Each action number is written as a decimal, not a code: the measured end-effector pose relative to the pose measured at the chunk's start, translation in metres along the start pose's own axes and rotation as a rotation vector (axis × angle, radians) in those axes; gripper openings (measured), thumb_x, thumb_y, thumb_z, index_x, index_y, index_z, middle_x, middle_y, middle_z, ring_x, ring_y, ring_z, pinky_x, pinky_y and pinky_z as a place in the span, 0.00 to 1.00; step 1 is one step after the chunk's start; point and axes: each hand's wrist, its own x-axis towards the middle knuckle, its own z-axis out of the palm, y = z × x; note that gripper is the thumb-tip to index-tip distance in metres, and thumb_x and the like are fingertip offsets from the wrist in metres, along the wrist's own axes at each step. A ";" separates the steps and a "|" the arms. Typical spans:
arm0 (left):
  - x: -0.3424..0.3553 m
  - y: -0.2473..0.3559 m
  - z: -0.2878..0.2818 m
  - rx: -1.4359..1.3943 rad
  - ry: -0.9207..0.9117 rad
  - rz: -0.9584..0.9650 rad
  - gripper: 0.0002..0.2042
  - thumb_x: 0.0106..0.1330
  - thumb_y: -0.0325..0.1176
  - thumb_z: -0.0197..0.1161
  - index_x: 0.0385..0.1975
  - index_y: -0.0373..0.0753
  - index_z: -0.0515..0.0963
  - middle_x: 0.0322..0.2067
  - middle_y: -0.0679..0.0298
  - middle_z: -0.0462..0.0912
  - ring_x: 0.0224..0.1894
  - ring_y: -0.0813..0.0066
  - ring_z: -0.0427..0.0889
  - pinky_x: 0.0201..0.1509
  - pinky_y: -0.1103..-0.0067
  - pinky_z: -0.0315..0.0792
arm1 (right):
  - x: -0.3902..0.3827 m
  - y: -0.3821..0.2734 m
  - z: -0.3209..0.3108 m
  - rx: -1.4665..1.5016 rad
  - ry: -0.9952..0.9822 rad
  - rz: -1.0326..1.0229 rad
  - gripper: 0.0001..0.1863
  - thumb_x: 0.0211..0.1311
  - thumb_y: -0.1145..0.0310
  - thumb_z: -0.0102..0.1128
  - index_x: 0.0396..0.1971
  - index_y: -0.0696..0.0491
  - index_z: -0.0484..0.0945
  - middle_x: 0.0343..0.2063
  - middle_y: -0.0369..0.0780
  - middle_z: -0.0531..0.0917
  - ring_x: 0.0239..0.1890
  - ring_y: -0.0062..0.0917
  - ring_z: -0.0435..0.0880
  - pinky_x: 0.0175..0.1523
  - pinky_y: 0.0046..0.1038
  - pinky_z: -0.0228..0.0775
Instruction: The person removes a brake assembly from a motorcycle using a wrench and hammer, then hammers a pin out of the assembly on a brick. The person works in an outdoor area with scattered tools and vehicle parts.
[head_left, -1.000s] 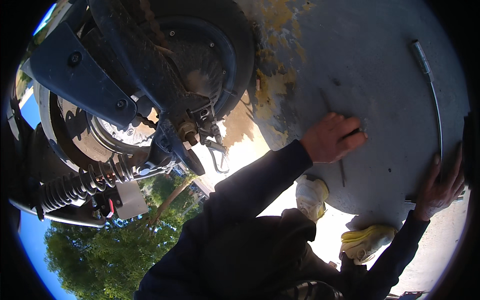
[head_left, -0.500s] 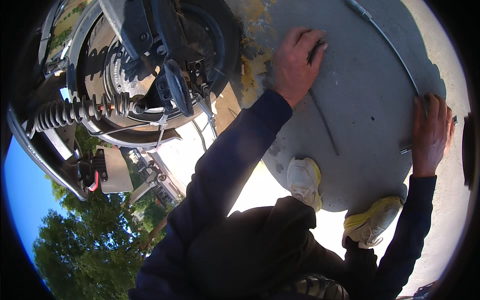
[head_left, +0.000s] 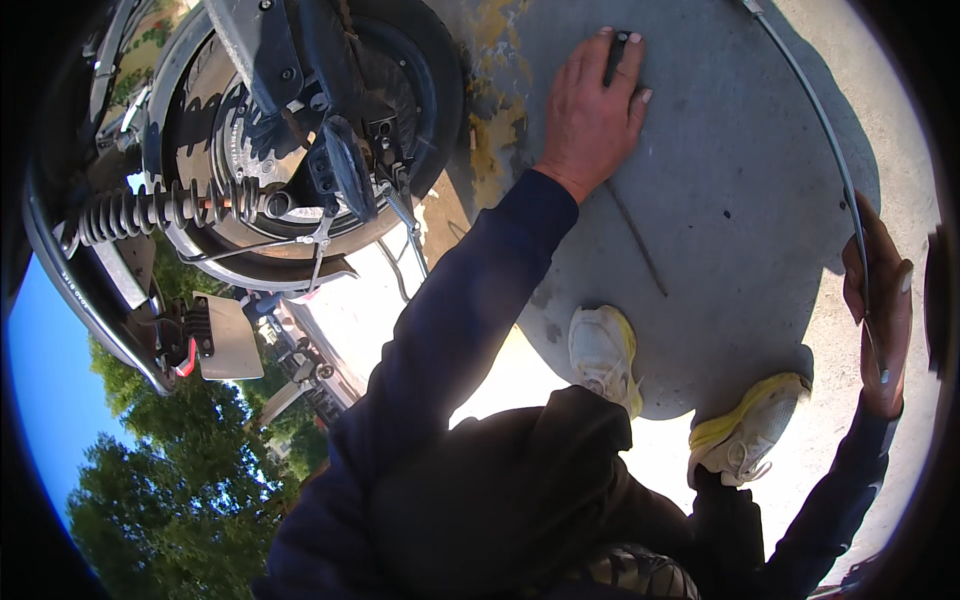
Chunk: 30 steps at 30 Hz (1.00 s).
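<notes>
My left hand (head_left: 595, 110) reaches down to the grey floor near the wheel. Its fingers are around a small black thing (head_left: 613, 58) with a light tip, mostly hidden under the hand. Past the wrist, a thin dark rod (head_left: 637, 240) lies on the floor; whether it joins the black thing is hidden. At the far right, my right hand (head_left: 880, 310) is turned with its palm partly up, fingers and thumb around a grey cable (head_left: 818, 110). The cable curves up to the top edge, and its thin end (head_left: 884, 375) lies across the base of the palm.
A motorbike's wheel (head_left: 425, 110) with a coil-spring shock absorber (head_left: 150, 215) fills the upper left. My shoes (head_left: 602, 355) stand on the floor below my hands. A pale plate (head_left: 228, 335) sticks out below the wheel. Patches of yellow paint (head_left: 497, 130) mark the floor.
My right hand has turned over, lifting the cable so that its end shows against the palm. The left hand has moved slightly up, its fingers straighter around the black thing.
</notes>
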 end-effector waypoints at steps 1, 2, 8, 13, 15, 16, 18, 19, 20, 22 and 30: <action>0.000 0.000 -0.002 0.019 -0.012 0.003 0.28 0.63 0.33 0.68 0.65 0.42 0.72 0.61 0.46 0.70 0.59 0.48 0.73 0.61 0.62 0.71 | -0.007 -0.013 0.003 0.152 -0.065 0.025 0.62 0.50 0.23 0.61 0.72 0.59 0.59 0.34 0.38 0.78 0.27 0.19 0.73 0.34 0.18 0.69; 0.000 0.001 -0.005 0.033 -0.027 0.000 0.28 0.63 0.34 0.68 0.65 0.41 0.72 0.62 0.46 0.70 0.60 0.47 0.72 0.62 0.61 0.71 | -0.014 -0.025 0.007 0.307 -0.128 0.063 0.69 0.43 0.19 0.62 0.74 0.60 0.55 0.34 0.36 0.76 0.26 0.16 0.71 0.31 0.15 0.65; -0.004 0.011 -0.029 -0.109 -0.116 -0.151 0.27 0.67 0.34 0.64 0.67 0.42 0.71 0.65 0.44 0.67 0.66 0.43 0.68 0.66 0.62 0.68 | -0.032 -0.043 0.025 0.094 -0.147 -0.048 0.64 0.52 0.28 0.67 0.75 0.61 0.54 0.24 0.30 0.67 0.18 0.11 0.62 0.23 0.12 0.58; -0.047 0.025 -0.120 -1.411 -0.097 -0.904 0.25 0.72 0.35 0.55 0.68 0.38 0.66 0.67 0.48 0.68 0.68 0.53 0.69 0.69 0.62 0.66 | -0.045 -0.050 0.097 0.054 -0.217 -0.074 0.30 0.76 0.57 0.53 0.68 0.62 0.66 0.31 0.37 0.76 0.29 0.18 0.72 0.34 0.21 0.64; -0.062 0.028 -0.157 -1.830 0.067 -1.122 0.23 0.74 0.37 0.52 0.67 0.39 0.66 0.64 0.51 0.72 0.66 0.57 0.72 0.67 0.63 0.68 | -0.050 -0.059 0.128 0.121 -0.365 0.042 0.24 0.77 0.63 0.54 0.63 0.64 0.72 0.43 0.47 0.86 0.43 0.26 0.85 0.47 0.26 0.75; -0.069 0.026 -0.168 -1.840 0.109 -1.182 0.22 0.75 0.39 0.51 0.67 0.39 0.66 0.63 0.52 0.74 0.66 0.58 0.73 0.66 0.63 0.69 | -0.051 -0.058 0.142 0.137 -0.405 0.088 0.22 0.77 0.64 0.53 0.62 0.64 0.72 0.46 0.49 0.86 0.48 0.29 0.86 0.50 0.28 0.76; -0.089 0.017 -0.178 -1.692 0.158 -1.259 0.19 0.78 0.41 0.52 0.62 0.40 0.70 0.57 0.57 0.78 0.62 0.64 0.75 0.63 0.64 0.71 | -0.058 -0.044 0.173 0.248 -0.395 0.024 0.21 0.78 0.65 0.52 0.61 0.63 0.73 0.43 0.48 0.86 0.44 0.26 0.85 0.48 0.27 0.75; -0.101 0.008 -0.181 -1.688 0.176 -1.231 0.19 0.79 0.41 0.51 0.63 0.38 0.70 0.56 0.57 0.78 0.60 0.64 0.77 0.63 0.66 0.72 | -0.061 -0.041 0.183 0.304 -0.392 -0.006 0.20 0.78 0.66 0.52 0.61 0.63 0.74 0.42 0.47 0.86 0.42 0.25 0.85 0.47 0.26 0.75; -0.110 -0.003 -0.184 -1.685 0.190 -1.202 0.19 0.79 0.40 0.50 0.63 0.37 0.69 0.55 0.57 0.79 0.58 0.65 0.78 0.62 0.67 0.73 | -0.060 -0.043 0.188 0.312 -0.411 0.025 0.20 0.78 0.66 0.52 0.61 0.63 0.74 0.41 0.46 0.85 0.41 0.24 0.84 0.46 0.26 0.75; -0.102 -0.003 -0.188 -1.558 0.233 -1.223 0.19 0.79 0.40 0.53 0.62 0.35 0.70 0.49 0.62 0.80 0.50 0.71 0.80 0.55 0.74 0.74 | -0.054 -0.048 0.197 0.325 -0.438 0.090 0.19 0.77 0.67 0.53 0.60 0.62 0.74 0.38 0.44 0.85 0.37 0.23 0.82 0.44 0.26 0.74; -0.095 -0.011 -0.198 -1.599 0.198 -1.211 0.17 0.77 0.40 0.57 0.58 0.36 0.74 0.43 0.64 0.82 0.46 0.75 0.80 0.52 0.77 0.73 | -0.063 -0.049 0.226 0.562 -0.373 0.157 0.18 0.75 0.70 0.55 0.59 0.63 0.75 0.33 0.40 0.82 0.32 0.19 0.78 0.38 0.25 0.71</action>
